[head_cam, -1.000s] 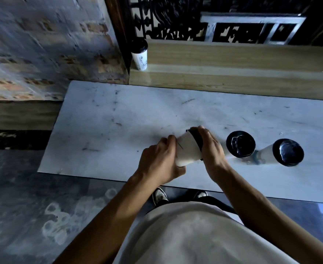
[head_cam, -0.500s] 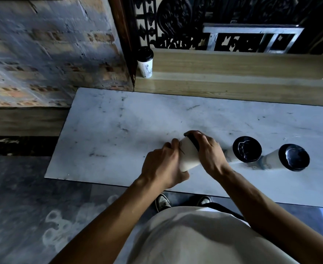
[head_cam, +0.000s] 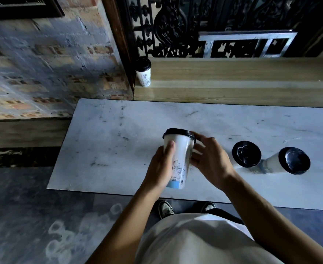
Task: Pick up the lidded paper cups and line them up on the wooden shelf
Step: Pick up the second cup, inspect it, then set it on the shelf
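**Q:** Where is the cup being handled?

**A:** A white paper cup with a black plastic lid is lifted above the pale marble worktop, lid tipped away from the person, long axis pointing toward the light wooden shelf. The left hand is the grip: fingers and thumb clamped round the cup's wall. The right hand sits just beside the cup, fingers spread and loose, holding nothing.

**Q:** And the other cups?

**A:** One lidded cup stands at the shelf's left end. Two more stand on the worktop, right of the held cup. The shelf lies straight beyond the held cup, so the left hand is nearer to carry it there.
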The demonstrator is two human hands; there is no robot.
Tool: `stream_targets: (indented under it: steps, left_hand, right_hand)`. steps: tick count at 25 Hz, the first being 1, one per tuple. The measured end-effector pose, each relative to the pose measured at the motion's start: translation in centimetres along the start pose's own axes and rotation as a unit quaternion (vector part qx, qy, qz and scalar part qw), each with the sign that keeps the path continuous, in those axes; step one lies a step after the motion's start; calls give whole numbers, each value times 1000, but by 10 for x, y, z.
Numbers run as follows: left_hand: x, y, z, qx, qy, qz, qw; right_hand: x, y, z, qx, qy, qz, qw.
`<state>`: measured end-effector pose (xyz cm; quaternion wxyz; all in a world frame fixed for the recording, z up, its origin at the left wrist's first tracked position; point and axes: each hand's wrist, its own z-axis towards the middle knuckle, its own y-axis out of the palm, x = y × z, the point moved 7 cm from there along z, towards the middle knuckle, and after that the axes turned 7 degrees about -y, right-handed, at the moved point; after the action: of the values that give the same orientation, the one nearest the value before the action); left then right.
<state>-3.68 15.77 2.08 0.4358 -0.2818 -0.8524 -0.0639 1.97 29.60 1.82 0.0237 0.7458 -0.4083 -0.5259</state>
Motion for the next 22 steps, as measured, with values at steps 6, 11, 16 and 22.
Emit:
stream_targets:
  steps: [6, 11, 16, 22]
  left_hand:
    - [-11, 13, 1, -21, -61, -120, 991]
    - [-10, 16, 2, -4, -56, -75, 996]
    - [-4, 16, -2, -12, -58, -59, 996]
    - [8, 5, -7, 66, 53, -42, 996]
  right_hand:
    - [12, 2, -10, -78, 17, -72, 994]
    - [6, -5, -14, -67, 7, -74, 995]
    - [8, -12, -15, -55, 16, -92, 994]
    - [-1, -23, -16, -45, 0, -109, 993]
